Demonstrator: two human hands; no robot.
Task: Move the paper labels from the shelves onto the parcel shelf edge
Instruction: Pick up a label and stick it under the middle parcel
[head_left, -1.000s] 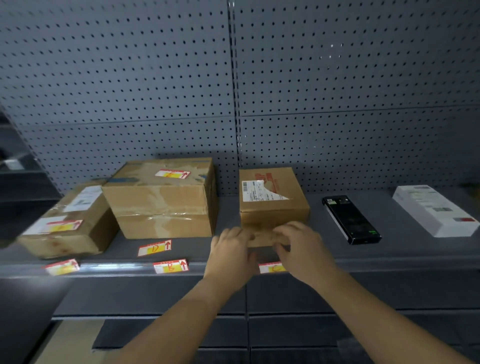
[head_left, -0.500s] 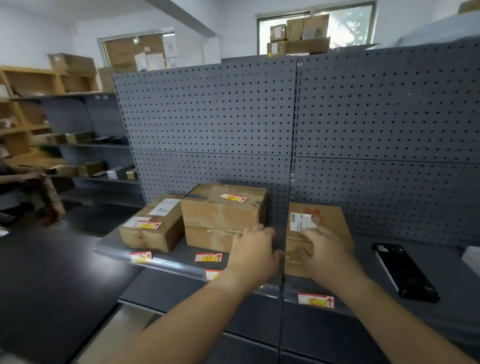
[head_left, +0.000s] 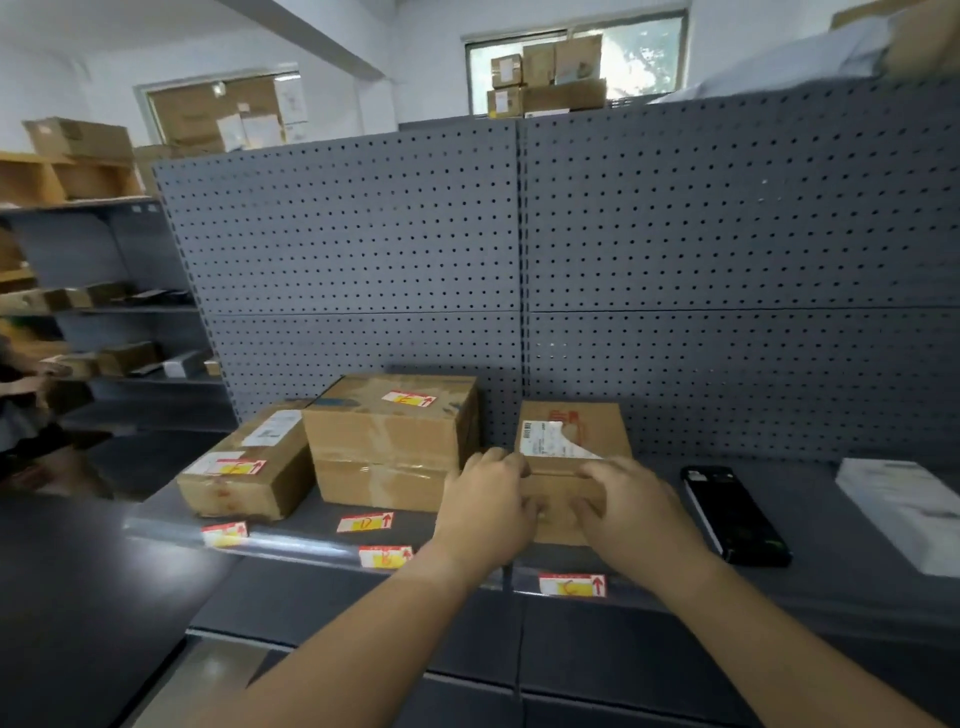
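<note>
Left hand (head_left: 485, 512) and right hand (head_left: 631, 514) hold a small box (head_left: 587, 423) on the shelf (head_left: 815, 519).

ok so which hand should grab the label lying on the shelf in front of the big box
Left, likely. Both hands hold the small box, but the left hand sits on its left side, nearest that label; the right hand would have to cross over it.

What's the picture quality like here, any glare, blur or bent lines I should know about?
Head view: the wide lens bows the grey pegboard panel along its top; the bright rear window is blown out; a pale sheen lies along the grey shelf edge at left; the white flat box at the right border is smeared.
</note>
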